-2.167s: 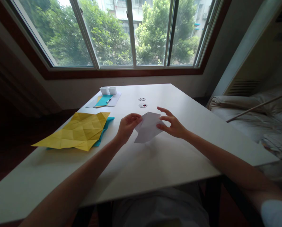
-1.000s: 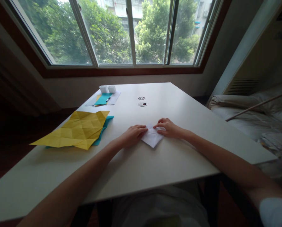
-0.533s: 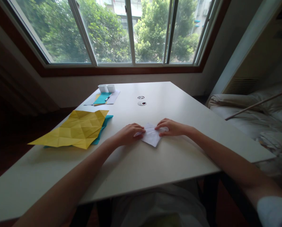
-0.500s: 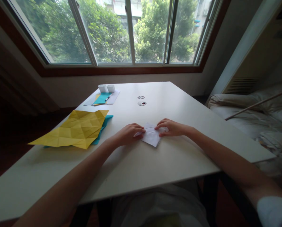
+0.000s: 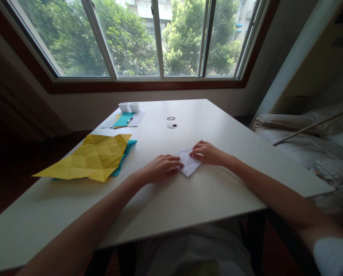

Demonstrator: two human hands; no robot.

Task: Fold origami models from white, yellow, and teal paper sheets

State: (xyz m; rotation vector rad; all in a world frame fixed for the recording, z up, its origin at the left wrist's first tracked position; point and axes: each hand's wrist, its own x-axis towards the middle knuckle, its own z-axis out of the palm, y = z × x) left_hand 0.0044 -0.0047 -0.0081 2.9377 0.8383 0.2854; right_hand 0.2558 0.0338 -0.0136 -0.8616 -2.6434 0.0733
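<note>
A small piece of folded white paper [image 5: 188,163] lies on the white table in front of me, one corner pointing towards me. Its left edge is held by my left hand [image 5: 162,168], with the fingertips pressed on top and the thumb close to them. From the other side, my right hand [image 5: 208,152] has its thumb and fingers closed on the upper right part of the sheet. Part of the paper's right and left edges is hidden under the fingers.
A large creased yellow sheet [image 5: 92,157] lies over a teal sheet [image 5: 124,158] to the left. Further back are smaller coloured papers [image 5: 122,119], a pen [image 5: 131,118] and two white containers [image 5: 129,107]. Round fittings [image 5: 172,125] sit in the tabletop.
My left hand has shifted right and inward over the paper. The side flaps that stuck out under both hands no longer show, and the paper looks more compact.
</note>
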